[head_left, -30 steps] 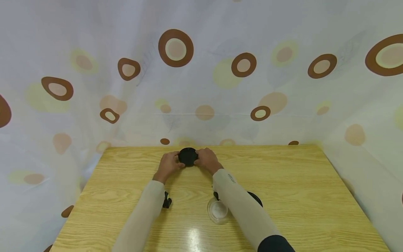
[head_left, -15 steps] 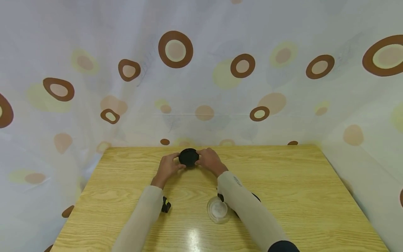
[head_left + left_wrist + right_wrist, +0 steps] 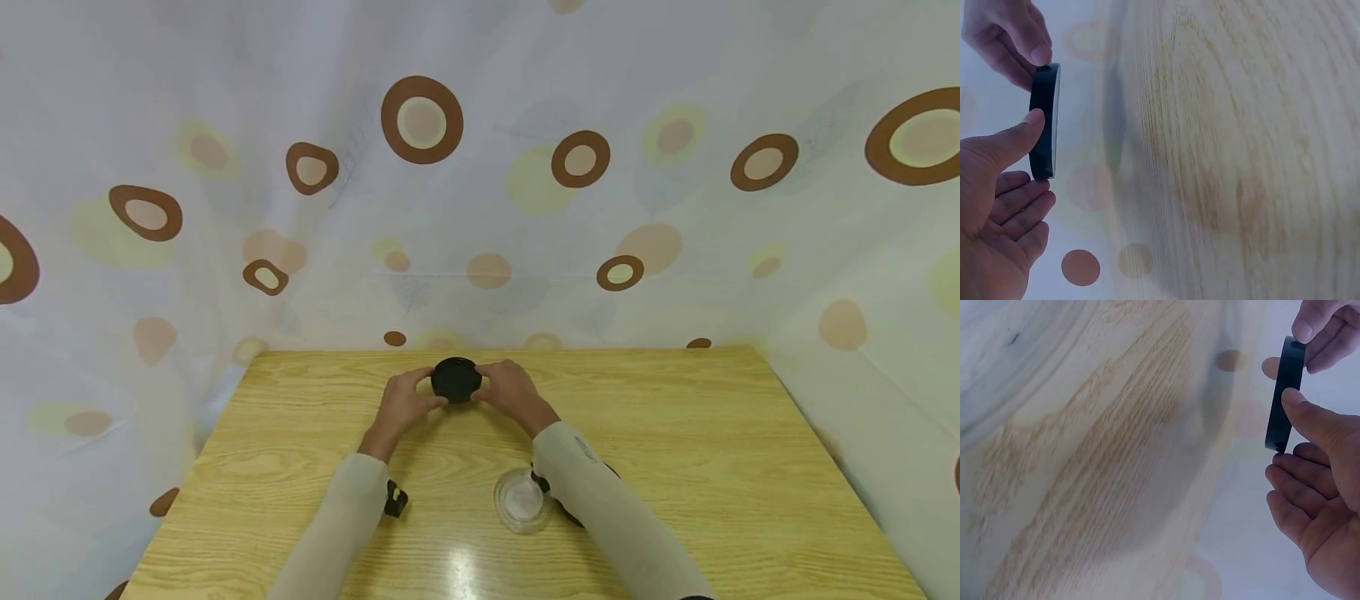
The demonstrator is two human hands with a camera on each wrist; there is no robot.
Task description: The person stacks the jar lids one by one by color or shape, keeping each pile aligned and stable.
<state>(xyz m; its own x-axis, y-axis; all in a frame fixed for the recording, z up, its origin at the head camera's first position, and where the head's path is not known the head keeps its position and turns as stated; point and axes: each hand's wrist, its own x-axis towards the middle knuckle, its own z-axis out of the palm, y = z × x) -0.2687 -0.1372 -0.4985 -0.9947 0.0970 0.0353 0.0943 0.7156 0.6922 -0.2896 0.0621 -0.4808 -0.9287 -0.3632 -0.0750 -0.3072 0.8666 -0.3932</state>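
Observation:
Near the table's far edge, a shallow round black lid or dish (image 3: 456, 381) is held between both hands. From the side, its black rim (image 3: 1041, 131) shows thin, with a pale edge towards the table. My left hand (image 3: 402, 407) pinches the left side, thumb on the near rim and fingers at the other edge. On the opposite side, my right hand (image 3: 513, 390) pinches it between thumb and fingers. A gap to the wood shows in both wrist views, so the piece is off the table. I cannot tell exactly which kind it is.
A clear round container (image 3: 522, 500) stands on the wooden table (image 3: 675, 433) beside the right forearm. Another black round piece (image 3: 572, 515) lies partly hidden under the right sleeve. A patterned curtain (image 3: 480, 208) hangs behind the table's far edge.
Both hands and the black round piece have shifted slightly to the right and towards me. The grip looks the same; the clear container has stayed put.

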